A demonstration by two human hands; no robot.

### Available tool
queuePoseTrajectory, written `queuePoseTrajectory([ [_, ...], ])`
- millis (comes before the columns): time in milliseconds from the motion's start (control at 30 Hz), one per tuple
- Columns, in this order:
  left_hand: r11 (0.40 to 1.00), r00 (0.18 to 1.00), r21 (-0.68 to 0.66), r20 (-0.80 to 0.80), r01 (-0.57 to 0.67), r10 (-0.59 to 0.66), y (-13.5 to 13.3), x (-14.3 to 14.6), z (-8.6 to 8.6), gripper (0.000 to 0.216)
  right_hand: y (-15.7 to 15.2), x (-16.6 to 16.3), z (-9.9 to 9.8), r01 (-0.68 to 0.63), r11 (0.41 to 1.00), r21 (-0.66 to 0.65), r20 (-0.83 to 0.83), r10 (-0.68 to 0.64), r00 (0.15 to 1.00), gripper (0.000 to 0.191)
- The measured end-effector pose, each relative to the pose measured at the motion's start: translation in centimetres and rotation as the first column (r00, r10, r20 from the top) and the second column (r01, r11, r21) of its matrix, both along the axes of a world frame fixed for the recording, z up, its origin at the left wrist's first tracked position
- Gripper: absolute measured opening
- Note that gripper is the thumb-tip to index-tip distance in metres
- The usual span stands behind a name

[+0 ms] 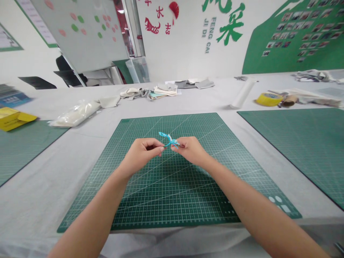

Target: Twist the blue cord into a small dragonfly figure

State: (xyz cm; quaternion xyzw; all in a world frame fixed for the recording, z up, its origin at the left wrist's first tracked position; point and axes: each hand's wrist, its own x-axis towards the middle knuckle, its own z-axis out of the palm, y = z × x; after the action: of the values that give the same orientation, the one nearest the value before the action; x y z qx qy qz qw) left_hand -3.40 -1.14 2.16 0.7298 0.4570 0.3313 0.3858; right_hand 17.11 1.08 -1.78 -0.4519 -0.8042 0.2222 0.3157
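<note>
Over the middle of the green cutting mat, my two hands hold a small bright-blue item between them. It has thin strands, a flat loop-like end pointing up to the left, and some white bits. What kind of thing it is I cannot make out. My left hand pinches its lower left strand between thumb and forefinger. On the other side, my right hand grips it near the bunched strands. The fingertips are close together, and those of my right hand are partly hidden behind the blue strands.
Cutting mats flank mine on the right and left. A clear plastic bag and fabric pieces lie farther back. Toward the back right are a white roll, yellow tape and a cardboard tube.
</note>
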Motion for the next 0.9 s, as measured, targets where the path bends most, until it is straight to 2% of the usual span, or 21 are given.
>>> queuePoseTrajectory([
  [167,0.982,0.981,0.037,0.058,-0.185,0.183,0.6,-0.1,-0.6,0.016,-0.8,-0.6,0.6,-0.088,0.996,0.000,-0.027,0.088,0.996,0.012],
  [333,0.977,0.977,0.046,0.056,-0.207,0.205,1.1,-0.4,-1.3,0.016,-1.9,-0.9,1.6,-0.194,0.981,0.017,-0.075,0.195,0.978,0.013],
  [567,0.983,0.980,0.095,-0.102,-0.159,0.169,1.2,-0.5,-1.8,0.020,-2.5,-0.7,2.1,-0.159,0.987,0.019,-0.236,0.159,0.959,0.011],
  [767,0.991,0.952,0.105,-0.287,-0.081,0.108,0.7,0.1,-2.0,0.019,-2.3,-0.6,2.1,-0.066,0.993,0.102,-0.211,0.086,0.974,0.013],
  [900,0.997,0.930,0.068,-0.368,0.027,0.000,0.2,0.5,-1.9,0.021,-1.9,-0.5,1.6,-0.017,0.976,0.216,-0.140,0.048,0.989,0.013],
])
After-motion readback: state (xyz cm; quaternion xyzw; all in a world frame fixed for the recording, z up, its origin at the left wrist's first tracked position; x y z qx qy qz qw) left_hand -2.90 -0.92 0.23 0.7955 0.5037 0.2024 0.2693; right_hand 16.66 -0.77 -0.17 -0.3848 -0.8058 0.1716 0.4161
